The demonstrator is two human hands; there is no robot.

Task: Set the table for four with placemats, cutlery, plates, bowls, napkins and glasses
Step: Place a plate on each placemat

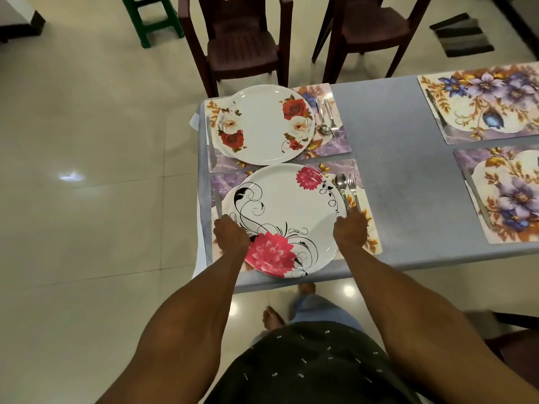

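The pink-flower plate point(287, 220) lies on the placemat point(369, 228) at the table's point(393, 170) near left corner, its rim overhanging the near edge. The left hand point(230, 233) and right hand point(350, 230) hold opposite rims, fingers curled over the edge. The plate appears rigid, glossy, likely slippery and possibly breakable; support it at both rims. A spoon point(341, 189) and fork point(353, 191) lie just beside the right rim.

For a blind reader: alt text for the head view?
Both hands, left hand and right hand, hold a pink-flowered plate by its edges on the near placemat; a rose plate sits beyond.
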